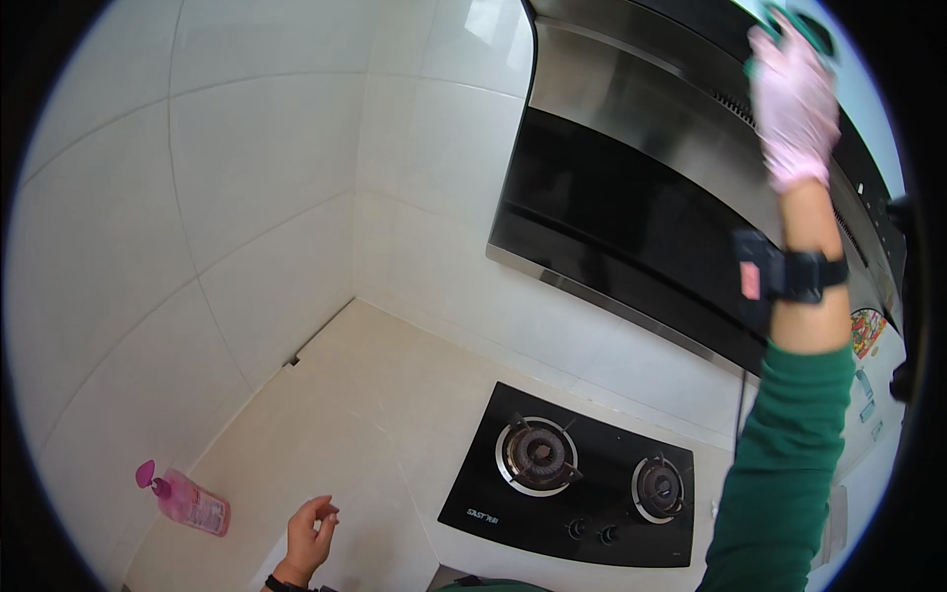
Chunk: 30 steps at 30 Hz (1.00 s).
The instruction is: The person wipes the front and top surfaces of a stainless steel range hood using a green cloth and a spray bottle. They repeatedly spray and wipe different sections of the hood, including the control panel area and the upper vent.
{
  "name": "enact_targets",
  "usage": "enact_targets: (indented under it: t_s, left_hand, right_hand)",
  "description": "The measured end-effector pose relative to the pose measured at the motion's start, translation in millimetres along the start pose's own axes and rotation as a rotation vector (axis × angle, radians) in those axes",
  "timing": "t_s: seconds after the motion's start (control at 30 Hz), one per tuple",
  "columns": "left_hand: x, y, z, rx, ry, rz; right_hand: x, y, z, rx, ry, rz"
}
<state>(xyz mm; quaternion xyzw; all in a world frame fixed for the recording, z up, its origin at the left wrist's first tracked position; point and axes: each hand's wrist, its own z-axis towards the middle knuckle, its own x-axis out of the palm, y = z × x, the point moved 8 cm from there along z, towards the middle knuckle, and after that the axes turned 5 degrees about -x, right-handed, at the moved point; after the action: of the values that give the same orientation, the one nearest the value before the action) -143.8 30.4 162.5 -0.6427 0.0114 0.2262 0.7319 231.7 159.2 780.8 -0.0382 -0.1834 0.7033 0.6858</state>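
My right hand (797,111), in a thin pink glove, is raised at the upper right by the top edge of a range hood (629,200). Its fingers grip a green cloth (793,21), blurred and partly hidden behind them, so its exact kind is uncertain. Low in the picture, my bare left hand (309,534) hovers over or rests on the beige countertop (355,436); which of the two is unclear. Its fingers curl loosely, with a gap to the thumb and nothing held. Left of it stands a pink pump bottle (194,505) bearing a label.
A black two-burner gas hob (592,533) is set in the counter below the hood. Pale wall tiles (259,155) meet in a corner behind the counter. A dark cord (740,407) hangs beneath the hood, near my green right sleeve (792,444).
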Motion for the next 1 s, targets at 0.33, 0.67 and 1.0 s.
enact_targets:
  t_s: [0.33,0.67,1.0]
  left_hand:
    - [58,-71,41,0.292,0.173,0.085]
    - [37,-25,23,0.138,0.053,-0.043]
    - [-31,27,-16,0.007,-0.086,0.041]
  right_hand:
    - [-6,31,2,-0.301,0.131,-0.193]
    - [56,193,34,-0.522,-0.169,-0.068]
    - [-2,102,-13,-0.485,-0.046,0.003]
